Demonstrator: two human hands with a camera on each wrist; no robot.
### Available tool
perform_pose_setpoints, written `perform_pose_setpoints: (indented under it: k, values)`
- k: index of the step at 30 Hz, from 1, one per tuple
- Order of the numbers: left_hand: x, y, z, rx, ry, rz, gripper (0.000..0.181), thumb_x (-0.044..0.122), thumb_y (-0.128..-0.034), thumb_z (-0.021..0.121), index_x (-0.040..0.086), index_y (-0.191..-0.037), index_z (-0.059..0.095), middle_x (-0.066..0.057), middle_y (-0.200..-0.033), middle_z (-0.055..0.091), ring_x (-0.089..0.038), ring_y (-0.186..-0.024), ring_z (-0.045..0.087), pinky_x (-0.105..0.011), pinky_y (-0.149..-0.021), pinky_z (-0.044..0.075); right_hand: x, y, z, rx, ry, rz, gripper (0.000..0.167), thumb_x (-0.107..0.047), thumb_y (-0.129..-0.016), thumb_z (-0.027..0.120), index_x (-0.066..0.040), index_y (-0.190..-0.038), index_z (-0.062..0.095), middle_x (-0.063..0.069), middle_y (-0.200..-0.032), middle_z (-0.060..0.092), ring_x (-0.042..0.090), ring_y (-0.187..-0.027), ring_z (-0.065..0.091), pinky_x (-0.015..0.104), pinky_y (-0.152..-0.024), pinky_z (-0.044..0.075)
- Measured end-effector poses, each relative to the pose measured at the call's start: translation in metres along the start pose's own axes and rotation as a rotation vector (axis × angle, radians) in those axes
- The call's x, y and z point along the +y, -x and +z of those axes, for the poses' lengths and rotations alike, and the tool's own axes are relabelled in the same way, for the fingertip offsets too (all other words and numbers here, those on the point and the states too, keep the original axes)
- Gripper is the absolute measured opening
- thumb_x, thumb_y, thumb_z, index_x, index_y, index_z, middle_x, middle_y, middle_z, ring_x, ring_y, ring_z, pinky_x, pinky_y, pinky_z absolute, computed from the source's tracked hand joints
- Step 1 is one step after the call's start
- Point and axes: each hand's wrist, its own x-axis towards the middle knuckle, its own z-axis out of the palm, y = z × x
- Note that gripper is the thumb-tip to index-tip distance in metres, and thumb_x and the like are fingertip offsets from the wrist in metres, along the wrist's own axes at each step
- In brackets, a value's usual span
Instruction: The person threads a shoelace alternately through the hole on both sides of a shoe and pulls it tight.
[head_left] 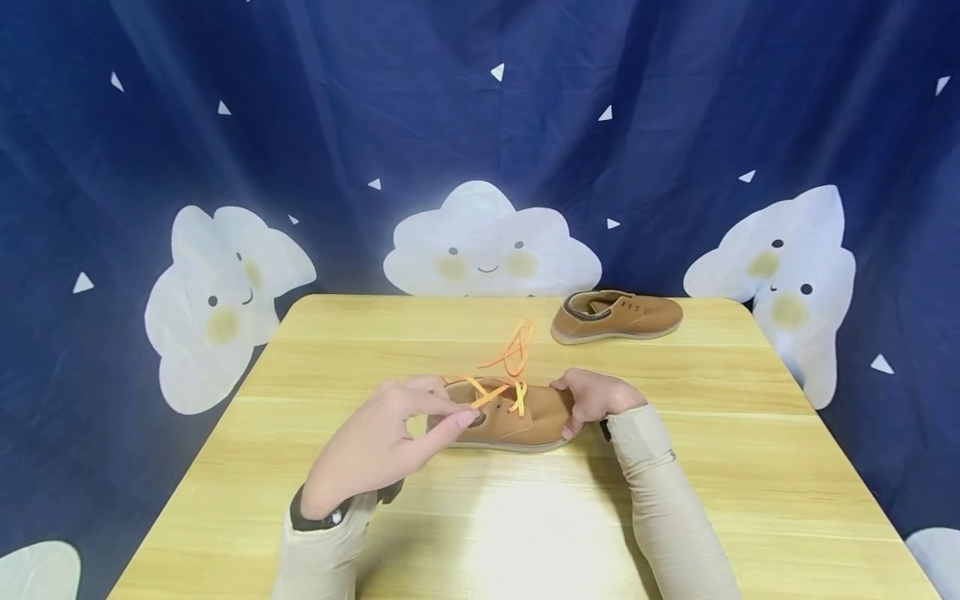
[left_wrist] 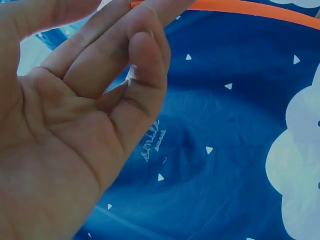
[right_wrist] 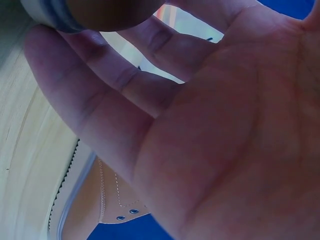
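A brown shoe (head_left: 543,417) lies on the table, its toe to the right, with an orange lace (head_left: 517,354) partly threaded through its eyelets and a loop of it lying behind. My left hand (head_left: 378,442) pinches a yellow-orange end of the lace between thumb and index finger above the shoe's opening; in the left wrist view a stretch of orange lace (left_wrist: 250,7) runs off to the right from the fingers. At the toe, my right hand (head_left: 600,396) grips the shoe, its fingers (right_wrist: 85,95) round the toe in the right wrist view.
A second brown shoe (head_left: 637,318) without visible lace stands at the table's back right, toe to the right. Behind the wooden table (head_left: 337,333) hangs a dark blue curtain (head_left: 420,83) with white clouds and small triangles.
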Motion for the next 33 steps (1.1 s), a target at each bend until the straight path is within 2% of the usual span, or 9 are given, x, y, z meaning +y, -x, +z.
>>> perform_pose_setpoints:
  k: [7, 12, 16, 19, 22, 25, 28, 30, 33]
  values:
    - [0.001, 0.002, -0.004, 0.025, 0.013, 0.045, 0.017, 0.023, -0.1013, 0.067, 0.027, -0.091, 0.080, 0.015, -0.071, 0.056, 0.001, -0.067, 0.050, -0.018, -0.061, 0.044, 0.001, -0.001, 0.000, -0.009, -0.006, -0.013, 0.059, -0.005, -0.068, 0.093, -0.006, -0.123, 0.072, -0.001, -0.102, 0.072, 0.015, -0.098, 0.062, 0.039, -0.101, 0.051]
    - [0.005, 0.006, -0.008, 0.039, 0.038, 0.053, 0.018, 0.019, -0.1003, 0.068, 0.028, -0.088, 0.079, 0.015, -0.074, 0.060, 0.000, -0.071, 0.053, -0.019, -0.065, 0.047, -0.002, 0.001, 0.000, -0.007, -0.005, -0.018, 0.058, -0.004, -0.067, 0.093, -0.006, -0.122, 0.073, -0.001, -0.101, 0.072, 0.015, -0.096, 0.061, 0.036, -0.098, 0.052]
    - [0.008, 0.010, -0.011, 0.036, 0.065, 0.069, 0.016, 0.016, -0.0992, 0.069, 0.026, -0.093, 0.081, 0.015, -0.076, 0.064, -0.001, -0.074, 0.055, -0.019, -0.067, 0.049, -0.003, 0.002, -0.001, -0.011, -0.020, -0.020, 0.056, -0.003, -0.068, 0.093, -0.006, -0.120, 0.074, -0.001, -0.100, 0.072, 0.014, -0.094, 0.061, 0.035, -0.095, 0.051]
    - [0.006, 0.011, -0.011, 0.048, 0.021, 0.035, 0.013, 0.017, -0.0986, 0.070, 0.025, -0.098, 0.081, 0.016, -0.078, 0.066, 0.000, -0.077, 0.058, -0.021, -0.071, 0.051, -0.002, 0.002, -0.001, -0.010, -0.035, -0.021, 0.055, -0.002, -0.068, 0.092, -0.006, -0.120, 0.074, -0.001, -0.100, 0.072, 0.014, -0.094, 0.060, 0.034, -0.096, 0.051]
    - [0.000, 0.007, -0.009, 0.036, -0.081, -0.056, 0.011, 0.026, -0.0998, 0.068, 0.027, -0.099, 0.079, 0.018, -0.080, 0.066, 0.000, -0.076, 0.059, -0.023, -0.072, 0.052, -0.001, 0.001, 0.000, -0.012, -0.045, -0.031, 0.056, -0.002, -0.068, 0.092, -0.006, -0.120, 0.073, 0.000, -0.099, 0.072, 0.015, -0.094, 0.061, 0.035, -0.096, 0.051]
    - [-0.011, -0.004, 0.001, -0.022, -0.152, -0.161, 0.016, 0.034, -0.1014, 0.065, 0.027, -0.102, 0.079, 0.018, -0.087, 0.072, -0.002, -0.077, 0.061, -0.027, -0.075, 0.054, 0.000, 0.001, 0.000, -0.013, -0.049, -0.030, 0.059, -0.003, -0.068, 0.092, -0.004, -0.124, 0.072, 0.000, -0.100, 0.072, 0.015, -0.095, 0.061, 0.037, -0.099, 0.051]
    - [-0.027, -0.020, 0.020, -0.090, -0.205, -0.238, 0.020, 0.035, -0.1017, 0.063, 0.022, -0.098, 0.078, 0.014, -0.084, 0.073, -0.003, -0.070, 0.061, -0.029, -0.072, 0.054, 0.001, 0.001, 0.001, -0.009, -0.044, -0.017, 0.062, -0.003, -0.068, 0.092, -0.003, -0.126, 0.071, 0.000, -0.101, 0.072, 0.016, -0.097, 0.062, 0.039, -0.102, 0.051]
    - [-0.037, -0.029, 0.038, -0.129, -0.242, -0.265, 0.025, 0.033, -0.1013, 0.063, 0.018, -0.085, 0.075, 0.013, -0.071, 0.066, -0.002, -0.063, 0.056, -0.027, -0.063, 0.051, 0.000, 0.001, 0.000, -0.007, -0.043, -0.007, 0.063, -0.003, -0.068, 0.092, -0.003, -0.127, 0.070, 0.000, -0.102, 0.071, 0.016, -0.098, 0.062, 0.039, -0.101, 0.051]
    - [-0.047, -0.039, 0.067, -0.173, -0.265, -0.295, 0.040, 0.031, -0.1004, 0.065, 0.019, -0.062, 0.060, 0.014, -0.053, 0.043, -0.002, -0.047, 0.038, -0.022, -0.047, 0.035, 0.000, 0.001, 0.000, -0.011, -0.038, -0.007, 0.061, -0.003, -0.069, 0.092, -0.004, -0.125, 0.071, 0.000, -0.102, 0.071, 0.016, -0.097, 0.062, 0.038, -0.100, 0.051]
